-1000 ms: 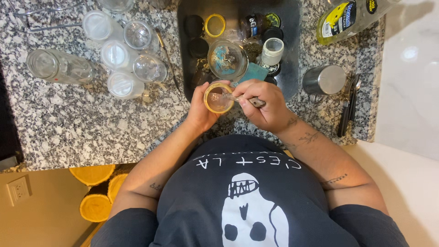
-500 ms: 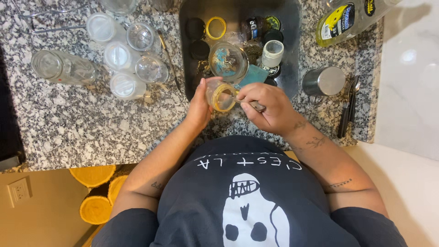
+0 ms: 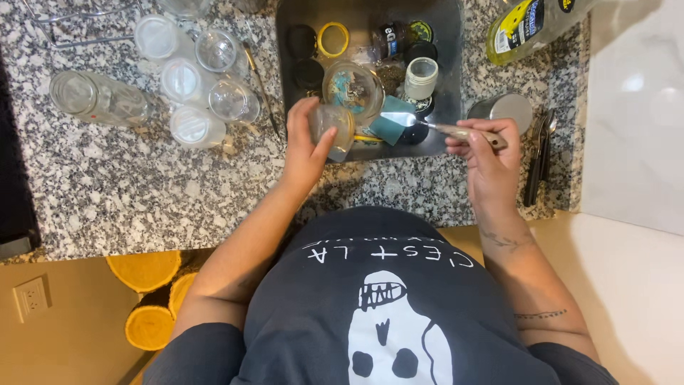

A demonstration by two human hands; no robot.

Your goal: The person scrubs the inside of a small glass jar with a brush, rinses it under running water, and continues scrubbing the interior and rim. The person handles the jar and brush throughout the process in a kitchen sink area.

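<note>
From the head view, the left hand (image 3: 308,146) grips a small glass jar (image 3: 332,128) at the near edge of the sink (image 3: 449,43), while the right hand (image 3: 483,146) holds a spoon (image 3: 434,127) clear of it. The step looks like scraping the jar clean. Going on would call for bringing the spoon's bowl back into the jar's mouth.

The sink (image 3: 449,43) in the upper middle of the frame is crowded with lids and jars, leaving little way in. Upper left, a cluster of glass jars (image 3: 192,78) blocks the counter (image 3: 128,185); below them the granite lies open. At right, a metal cup (image 3: 502,110) and utensils (image 3: 538,157) narrow the strip beside the wall
</note>
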